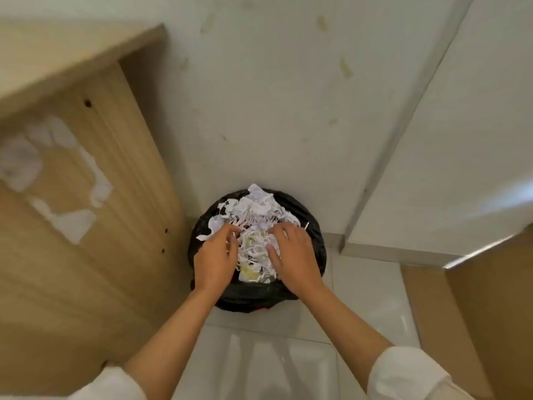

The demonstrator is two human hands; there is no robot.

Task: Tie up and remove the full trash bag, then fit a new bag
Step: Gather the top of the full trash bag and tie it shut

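Observation:
A round bin lined with a black trash bag (314, 235) stands on the floor against the wall, below me. White shredded paper (256, 212) is heaped above its rim, with some yellowish scraps near the front. My left hand (215, 261) lies palm down on the left side of the heap, fingers curled into the paper. On the right side rests my right hand (292, 255), palm down too, fingers spread into the shreds. Both hands press on the paper; neither grips the bag. The bin's body is hidden under the bag.
A light wooden cabinet side (86, 226) with torn white patches rises close on the left. A white wall (274, 96) stands behind the bin. A brown cardboard surface (476, 327) is at the right. Glossy pale floor tiles (274, 365) lie in front.

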